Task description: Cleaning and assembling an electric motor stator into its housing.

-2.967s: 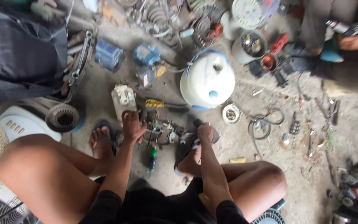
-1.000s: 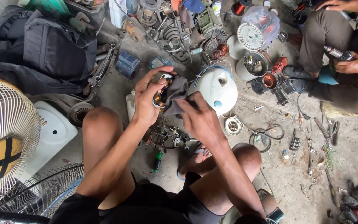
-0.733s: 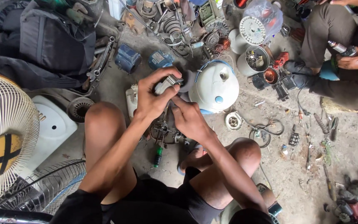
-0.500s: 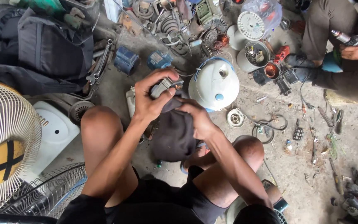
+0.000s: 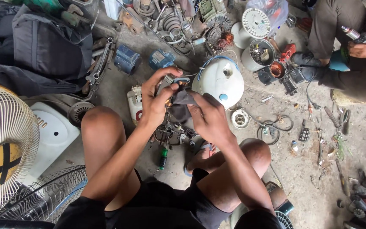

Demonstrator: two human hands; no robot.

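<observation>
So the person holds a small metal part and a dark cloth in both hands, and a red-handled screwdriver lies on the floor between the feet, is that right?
Not quite: in the head view the screwdriver has a green handle, not red. The rest holds: the left hand and the right hand hold a small metal part and a dark cloth.

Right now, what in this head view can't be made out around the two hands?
- Small part in the left hand: mostly covered by its fingers and the dark cloth.
- Cloth's lower end: hidden behind the right hand.
- Parts on the floor under the hands: too small and cluttered.
- Standing fan: cut by the left edge.
</observation>
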